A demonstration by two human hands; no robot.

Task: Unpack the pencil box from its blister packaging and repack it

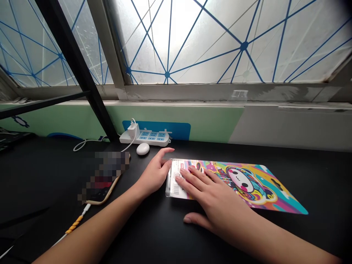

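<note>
A flat, colourful mat (242,179) with rounded corners and a big-eyed cartoon figure lies on the black desk. Clear plastic shows along its left end, where a white barcode label (175,183) is partly covered by fingers. My right hand (211,194) rests palm down on the mat's left half, fingers stretched out and thumb apart over the desk. At the mat's left end is my left hand (155,170), its thumb touching the edge and its index finger stretched out past the upper corner. The other left fingers are mostly hidden.
Left of my left hand lies a phone (106,187), partly blurred, with a charging cable (74,224) plugged in. A white power strip (148,137) and a white rounded case (143,149) sit near the wall. A black metal post (79,73) slants at the left.
</note>
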